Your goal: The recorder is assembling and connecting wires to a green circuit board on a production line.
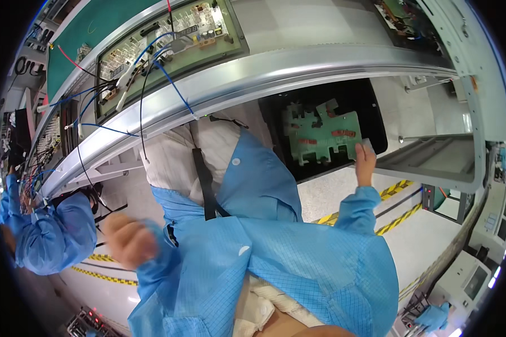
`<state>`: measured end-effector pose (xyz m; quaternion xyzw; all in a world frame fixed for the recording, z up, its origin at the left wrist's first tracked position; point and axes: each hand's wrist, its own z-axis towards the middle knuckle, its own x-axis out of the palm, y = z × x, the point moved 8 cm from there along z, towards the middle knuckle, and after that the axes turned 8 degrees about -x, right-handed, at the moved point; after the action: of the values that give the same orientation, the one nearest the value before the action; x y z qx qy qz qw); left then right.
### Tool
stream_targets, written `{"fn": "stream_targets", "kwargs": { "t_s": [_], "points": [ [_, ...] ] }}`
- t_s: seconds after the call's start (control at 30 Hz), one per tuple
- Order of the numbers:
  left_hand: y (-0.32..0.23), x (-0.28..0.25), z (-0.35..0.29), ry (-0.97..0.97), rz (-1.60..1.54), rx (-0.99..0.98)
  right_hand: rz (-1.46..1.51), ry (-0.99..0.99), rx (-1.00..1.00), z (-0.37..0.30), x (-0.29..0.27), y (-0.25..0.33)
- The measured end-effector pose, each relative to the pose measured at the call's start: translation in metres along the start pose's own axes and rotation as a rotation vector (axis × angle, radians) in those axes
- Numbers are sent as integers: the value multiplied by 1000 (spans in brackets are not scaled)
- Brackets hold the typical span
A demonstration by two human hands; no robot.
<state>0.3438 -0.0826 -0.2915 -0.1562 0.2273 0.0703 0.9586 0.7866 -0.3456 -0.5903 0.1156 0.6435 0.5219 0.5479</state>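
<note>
My right hand (365,164) is at the right edge of a green circuit board (322,136), its fingers closed on the board's corner. Cutouts notch the board's edges, and small reddish parts sit on it. Behind and beneath it is a black tray-like panel (334,92), to the right of my knees. My left hand (128,240) is raised at the left, away from the bench. Motion smears its fingers, and I see no object in it.
A metal bench rail (253,66) curves across the front. On the bench lies a large framed circuit board (163,48) with blue and black test leads (174,85) hanging over the rail. Another person in a blue coat (56,233) sits at left. Yellow-black tape (396,191) marks the floor.
</note>
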Motion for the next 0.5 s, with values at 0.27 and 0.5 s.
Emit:
{"fn": "stream_targets", "kwargs": {
  "t_s": [0.27,0.5],
  "points": [
    [-37,175,-159,903,-672,-861,-177,-288,-450,-63,-176,194],
    [-39,67,-111,679,-1121,-989,-116,-585,-832,-127,-168,211]
  ]
}}
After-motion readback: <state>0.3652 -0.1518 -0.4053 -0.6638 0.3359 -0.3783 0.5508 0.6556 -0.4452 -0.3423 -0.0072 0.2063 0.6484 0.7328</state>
